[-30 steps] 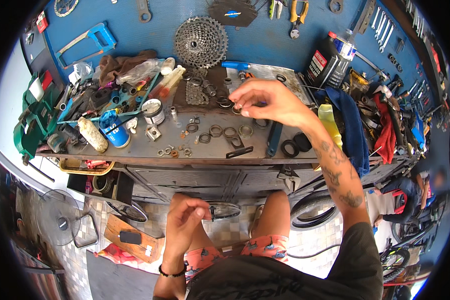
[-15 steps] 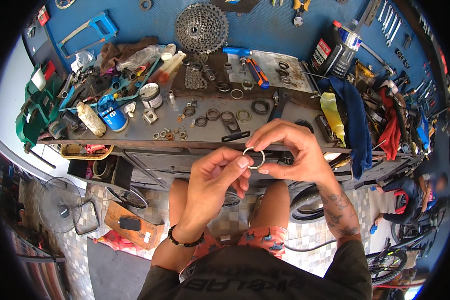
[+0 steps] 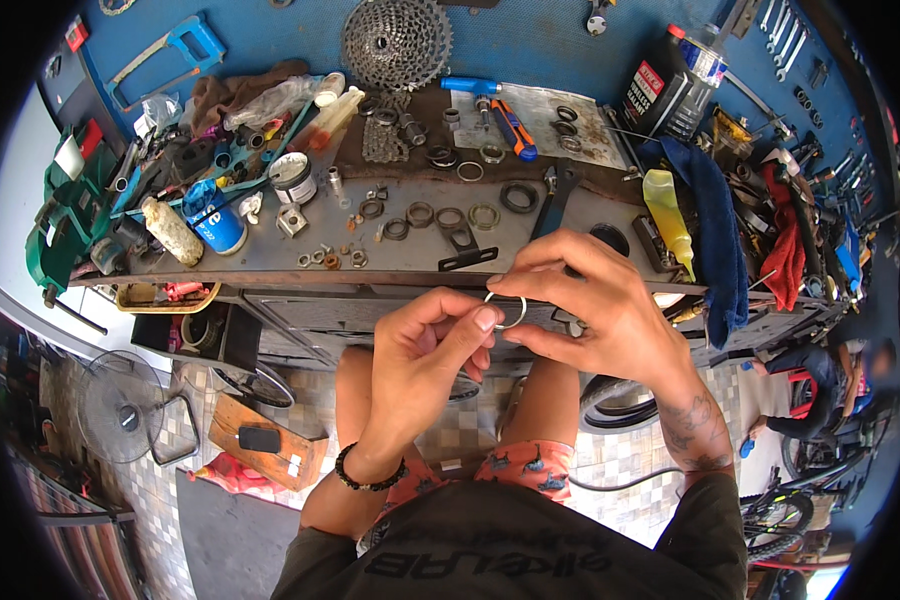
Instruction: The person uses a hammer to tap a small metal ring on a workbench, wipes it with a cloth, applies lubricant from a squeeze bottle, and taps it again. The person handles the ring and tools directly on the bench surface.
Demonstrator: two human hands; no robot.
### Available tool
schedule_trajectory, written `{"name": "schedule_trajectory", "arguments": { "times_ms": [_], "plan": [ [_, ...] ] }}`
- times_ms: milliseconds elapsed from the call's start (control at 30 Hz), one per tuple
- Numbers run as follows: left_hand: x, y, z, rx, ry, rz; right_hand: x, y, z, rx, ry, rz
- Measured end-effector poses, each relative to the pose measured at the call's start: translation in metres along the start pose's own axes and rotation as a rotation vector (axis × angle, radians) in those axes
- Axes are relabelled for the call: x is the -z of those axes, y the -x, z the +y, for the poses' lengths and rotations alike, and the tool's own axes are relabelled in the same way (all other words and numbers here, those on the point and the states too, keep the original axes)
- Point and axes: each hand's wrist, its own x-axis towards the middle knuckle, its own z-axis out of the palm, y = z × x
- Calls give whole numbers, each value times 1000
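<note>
A thin, pale metal ring [image 3: 524,312] is held up just in front of the workbench's near edge. My left hand [image 3: 427,345] is closed, pinching the ring's left side between thumb and fingers. Around its other side curves my right hand [image 3: 595,315], the fingertips at the ring's top and the thumb at its lower edge. Closest on the bench are a small black slotted bracket [image 3: 468,259], a row of bearing rings [image 3: 420,214] and a dark round ring [image 3: 519,197]. Another thin ring [image 3: 470,171] lies farther back.
The metal workbench [image 3: 320,278] carries an adjustable wrench [image 3: 555,205], a utility knife [image 3: 513,130], a cassette [image 3: 397,42], a yellow bottle [image 3: 667,215] and a blue towel [image 3: 710,240]. An open drawer [image 3: 240,345] juts out at left. Another person [image 3: 825,385] sits at far right.
My right hand has shifted slightly left and tilted over the ring, its fingers straighter. The left hand keeps its pinch. The whole view has shifted a little.
</note>
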Motion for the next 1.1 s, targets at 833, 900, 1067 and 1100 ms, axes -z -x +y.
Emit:
{"name": "schedule_trajectory", "arguments": {
  "times_ms": [833, 900, 1067, 1100],
  "plan": [
    [97, 91, -121, 439, 31, 280, -9, -82, 115, -171, -27, -458],
    [101, 90, -122, 437, 14, 283, -9, -82, 114, -175, -23, -458],
    [103, 86, -122, 418, 7, 273, -10, -84, 113, -181, -15, -465],
    [103, 86, -123, 411, 18, 268, -10, -84, 113, -186, -13, -466]
  ]
}}
